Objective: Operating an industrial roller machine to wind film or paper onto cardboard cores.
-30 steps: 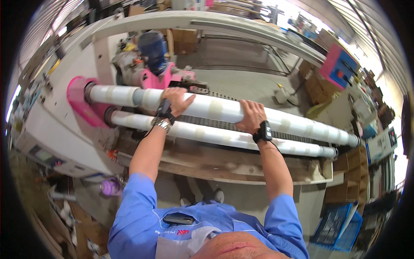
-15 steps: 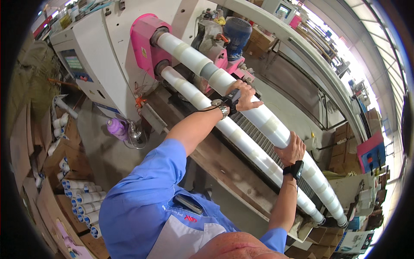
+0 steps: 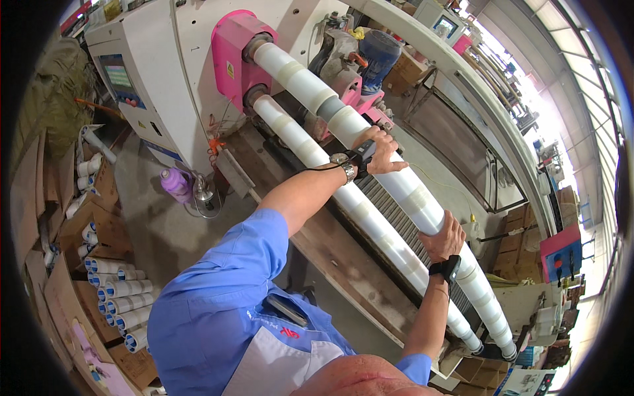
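Two long parallel shafts run from a pink housing toward the lower right, each carrying white rolls of tape or film. My left hand lies over a white roll on the far shaft, fingers curled over its far side and thumb stretched along it. Farther down the same roll, my right hand wraps around it near its lower end. Between this roll and the upper one, a bare grey stretch of the far shaft shows. The near shaft's white rolls pass beneath my left wrist. Fingertips are partly hidden behind the roll.
A white control cabinet with a screen stands at upper left. A purple bottle is on the floor beside it. White rolls with blue ends fill a carton at lower left. A blue motor sits behind the shafts.
The view has shifted slightly, so the machine appears a little displaced. Both hands stay on the same white roll in about the same places.
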`<state>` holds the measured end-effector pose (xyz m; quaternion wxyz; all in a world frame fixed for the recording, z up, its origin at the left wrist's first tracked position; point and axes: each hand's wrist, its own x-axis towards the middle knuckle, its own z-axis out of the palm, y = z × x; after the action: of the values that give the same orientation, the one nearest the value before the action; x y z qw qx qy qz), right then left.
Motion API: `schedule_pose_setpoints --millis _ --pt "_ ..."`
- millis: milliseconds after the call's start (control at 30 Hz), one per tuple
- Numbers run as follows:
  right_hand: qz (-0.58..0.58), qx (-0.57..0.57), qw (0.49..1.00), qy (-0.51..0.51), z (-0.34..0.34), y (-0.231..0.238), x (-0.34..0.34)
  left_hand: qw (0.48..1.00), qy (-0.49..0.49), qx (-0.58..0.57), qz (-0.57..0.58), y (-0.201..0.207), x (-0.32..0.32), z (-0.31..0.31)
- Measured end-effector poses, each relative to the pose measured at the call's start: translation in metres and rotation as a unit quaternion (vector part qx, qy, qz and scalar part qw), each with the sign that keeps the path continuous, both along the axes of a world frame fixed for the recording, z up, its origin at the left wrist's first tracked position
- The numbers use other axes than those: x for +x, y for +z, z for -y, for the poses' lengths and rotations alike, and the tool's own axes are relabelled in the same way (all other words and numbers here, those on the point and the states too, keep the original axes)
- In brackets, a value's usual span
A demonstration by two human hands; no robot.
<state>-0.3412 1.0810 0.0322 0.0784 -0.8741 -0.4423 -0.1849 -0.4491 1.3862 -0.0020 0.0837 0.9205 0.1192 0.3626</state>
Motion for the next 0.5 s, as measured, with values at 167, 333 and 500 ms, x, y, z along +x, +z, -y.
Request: schedule_pose_setpoints --millis 167,333,500 --pt "0.008 0.006 1.000 -0.002 0.0010 -0.0031 0.0025 1.000 -0.003 0.002 0.015 0.0011 -0.0021 0.0014" --pt "-0.007 -0.001 1.000 -0.002 0.0020 -0.0026 0.0042 1.000 -0.016 0.007 0.022 0.0024 -0.0062 0.0004" --pt "0.000 0.004 1.000 0.011 0.0020 -0.0040 0.0072 0.998 -0.025 0.014 0.051 0.0003 -0.0064 -0.0019"
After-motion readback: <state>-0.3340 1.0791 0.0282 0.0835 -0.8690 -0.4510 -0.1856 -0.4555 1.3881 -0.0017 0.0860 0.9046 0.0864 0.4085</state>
